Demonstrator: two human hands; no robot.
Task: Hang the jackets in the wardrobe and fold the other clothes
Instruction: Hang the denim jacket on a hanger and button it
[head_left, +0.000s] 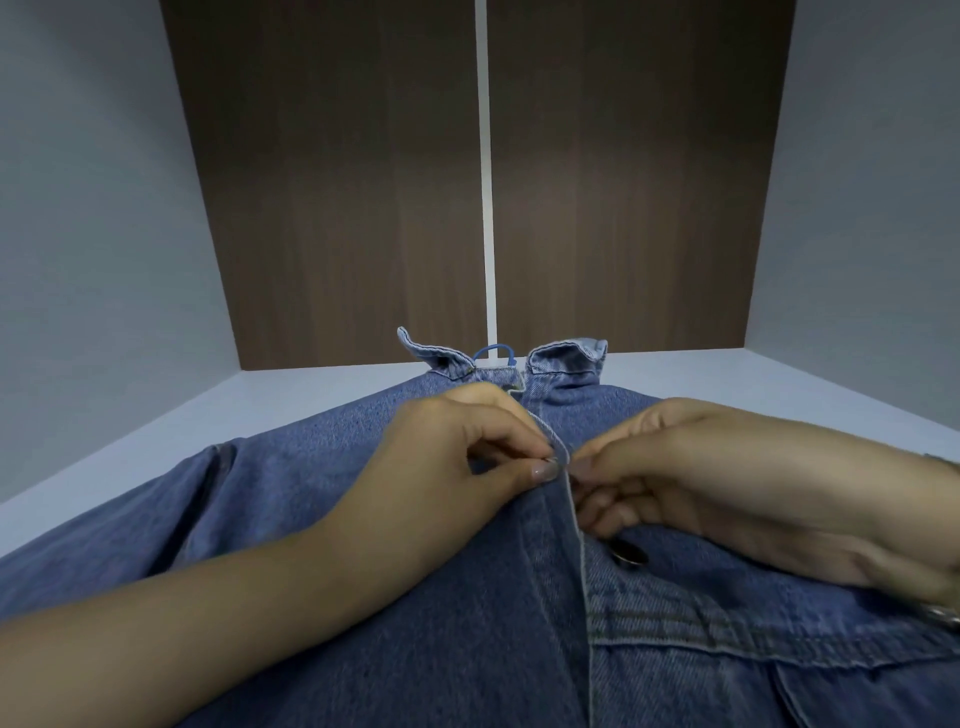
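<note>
A blue denim jacket lies spread in front of me on a white surface, collar pointing away. A blue hanger hook peeks out between the collar flaps. My left hand pinches the left front edge of the jacket at the placket between thumb and fingers. My right hand meets it from the right, fingers curled and pinching the opposite front edge. A dark metal button shows just below my right fingers.
The white surface extends to a dark brown wooden back panel split by a white vertical strip. Pale grey walls close in on the left and right.
</note>
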